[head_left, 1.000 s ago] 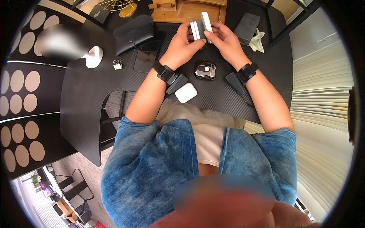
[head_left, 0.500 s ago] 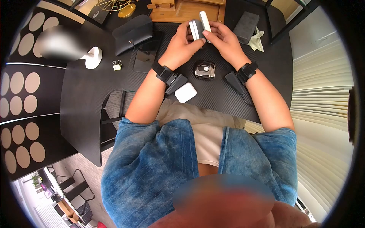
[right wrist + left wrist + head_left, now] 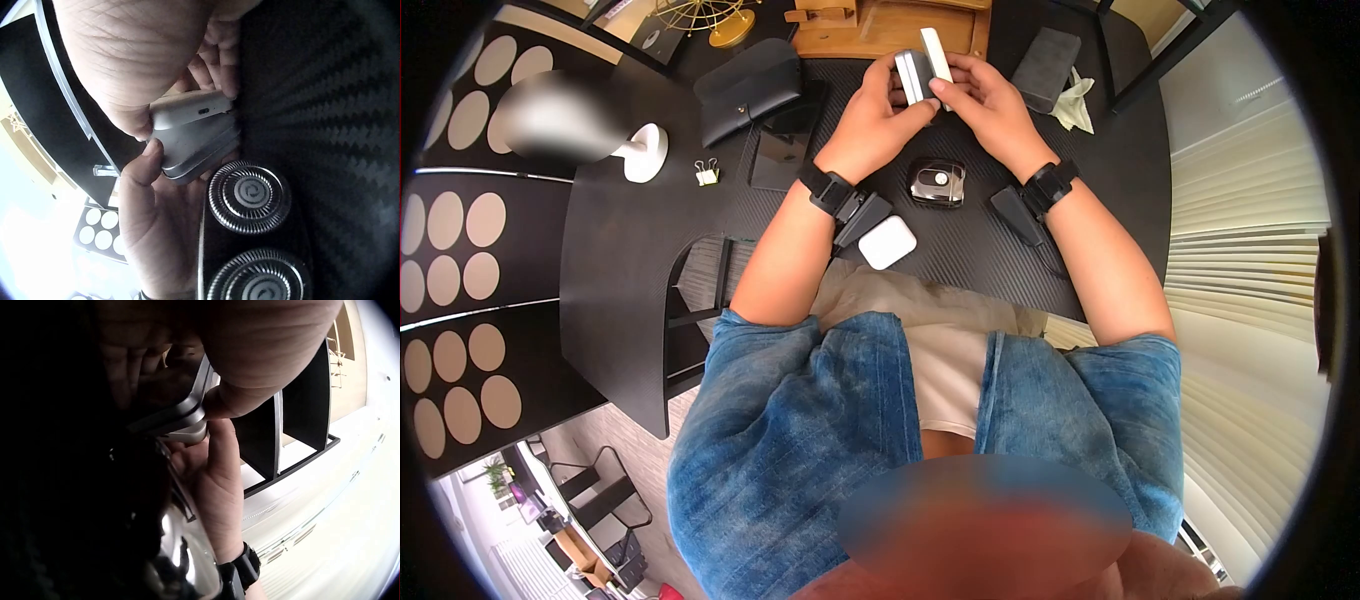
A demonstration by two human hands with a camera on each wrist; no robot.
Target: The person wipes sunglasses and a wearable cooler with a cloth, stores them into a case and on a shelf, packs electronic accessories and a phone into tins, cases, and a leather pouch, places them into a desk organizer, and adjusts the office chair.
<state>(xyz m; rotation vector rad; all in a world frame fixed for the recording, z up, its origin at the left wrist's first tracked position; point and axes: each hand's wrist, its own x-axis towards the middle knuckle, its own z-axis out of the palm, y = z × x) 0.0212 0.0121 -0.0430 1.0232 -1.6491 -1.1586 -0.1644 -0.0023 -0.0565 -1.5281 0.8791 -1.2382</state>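
At the desk's far side, the left hand grips a flat grey-and-white case with rounded corners. The right hand holds a slim white device by its edges, thumb on the near end. Both objects stand tilted side by side, and the thumbs nearly meet. In the right wrist view the white device lies against the grey case; a small port shows on its edge. An electric shaver with round metal heads sits on the desk just below the hands.
A white rounded case lies beside the left wrist. Leftward are a black pouch, a binder clip and a white lamp base. A wooden organizer stands behind; a dark grey box and cloth are at right.
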